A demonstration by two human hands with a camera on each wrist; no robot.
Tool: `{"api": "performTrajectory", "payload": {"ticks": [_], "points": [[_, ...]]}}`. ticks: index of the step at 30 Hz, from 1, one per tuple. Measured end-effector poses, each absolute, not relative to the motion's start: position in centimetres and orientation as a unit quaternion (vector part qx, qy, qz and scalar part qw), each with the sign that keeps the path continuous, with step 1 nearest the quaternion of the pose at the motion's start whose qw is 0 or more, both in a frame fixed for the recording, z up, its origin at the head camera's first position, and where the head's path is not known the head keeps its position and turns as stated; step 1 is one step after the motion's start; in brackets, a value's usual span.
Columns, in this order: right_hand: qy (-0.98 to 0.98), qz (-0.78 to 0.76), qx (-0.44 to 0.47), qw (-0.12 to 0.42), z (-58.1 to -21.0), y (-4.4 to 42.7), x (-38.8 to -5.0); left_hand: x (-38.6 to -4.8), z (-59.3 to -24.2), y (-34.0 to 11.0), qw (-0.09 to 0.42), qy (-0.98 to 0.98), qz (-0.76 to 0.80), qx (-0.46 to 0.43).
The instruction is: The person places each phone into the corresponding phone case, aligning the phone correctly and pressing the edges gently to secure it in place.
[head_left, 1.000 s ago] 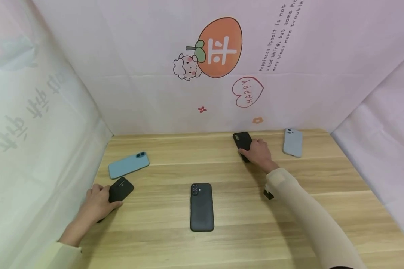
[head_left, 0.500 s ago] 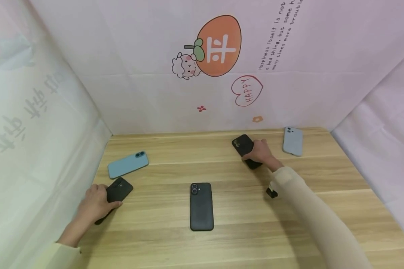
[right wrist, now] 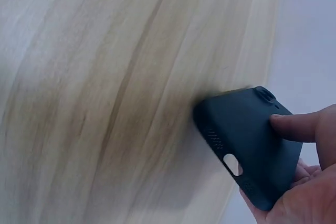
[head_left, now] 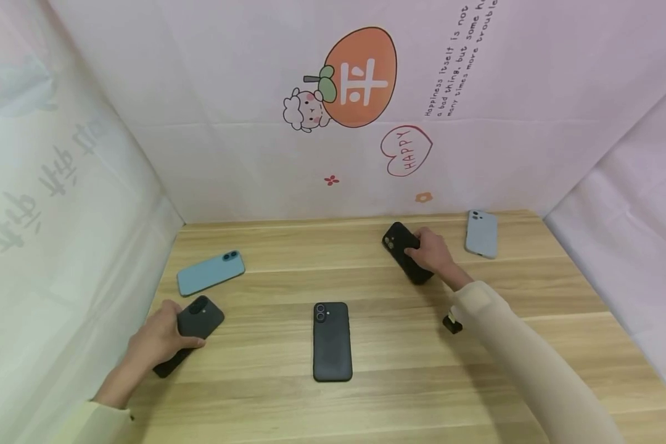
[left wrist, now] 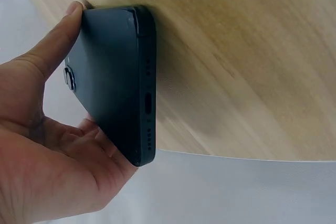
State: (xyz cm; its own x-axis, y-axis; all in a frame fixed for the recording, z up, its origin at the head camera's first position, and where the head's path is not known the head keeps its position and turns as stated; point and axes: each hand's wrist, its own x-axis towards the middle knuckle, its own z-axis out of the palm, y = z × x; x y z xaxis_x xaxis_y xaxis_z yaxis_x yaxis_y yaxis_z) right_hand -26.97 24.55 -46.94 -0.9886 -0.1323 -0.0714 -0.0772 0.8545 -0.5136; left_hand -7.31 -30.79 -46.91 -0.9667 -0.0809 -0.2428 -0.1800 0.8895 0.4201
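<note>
At the left of the table, my left hand [head_left: 158,336] grips a dark phone [head_left: 201,319] by its long edges. In the left wrist view the phone [left wrist: 110,72] is tilted, its charging port end facing the camera and the thumb on one edge. Toward the back right, my right hand [head_left: 434,251] pinches a black phone case [head_left: 401,242]. The right wrist view shows the thumb lying on the back of the case [right wrist: 239,124]; light shows through the port cutout, and the case is tilted above the wood.
A light blue phone [head_left: 211,273] lies behind the left hand. A dark phone [head_left: 333,345] lies at the table's middle. A pale blue-grey phone [head_left: 481,234] lies at the back right. White printed cloth [head_left: 244,154] walls the wooden table [head_left: 288,265].
The right hand has turned the case and shifted its lower end right and nearer. The left hand has tilted its phone, so more of the camera end shows. Other phones stay in place.
</note>
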Motion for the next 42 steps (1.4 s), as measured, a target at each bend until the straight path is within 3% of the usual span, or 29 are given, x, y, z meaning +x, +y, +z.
{"api": "performTrajectory", "payload": {"ticks": [7, 19, 35, 42], "points": [[0.965, -0.245, -0.081, 0.042, -46.2, 24.7, -26.4, -7.4, -46.5, -31.1, 0.126, 0.963, 0.227, -0.072], [0.960, -0.249, -0.101, 0.078, -45.4, 25.6, -25.1, -7.1, -46.4, -30.7, 0.116, 0.957, 0.262, -0.038], [0.933, -0.332, -0.075, 0.119, -43.7, 25.6, -22.8, -6.6, -45.4, -28.3, 0.027, 0.927, 0.368, -0.066], [0.899, -0.407, -0.057, 0.150, -43.1, 25.2, -21.3, -6.9, -45.4, -26.5, 0.079, 0.864, 0.487, -0.101]]}}
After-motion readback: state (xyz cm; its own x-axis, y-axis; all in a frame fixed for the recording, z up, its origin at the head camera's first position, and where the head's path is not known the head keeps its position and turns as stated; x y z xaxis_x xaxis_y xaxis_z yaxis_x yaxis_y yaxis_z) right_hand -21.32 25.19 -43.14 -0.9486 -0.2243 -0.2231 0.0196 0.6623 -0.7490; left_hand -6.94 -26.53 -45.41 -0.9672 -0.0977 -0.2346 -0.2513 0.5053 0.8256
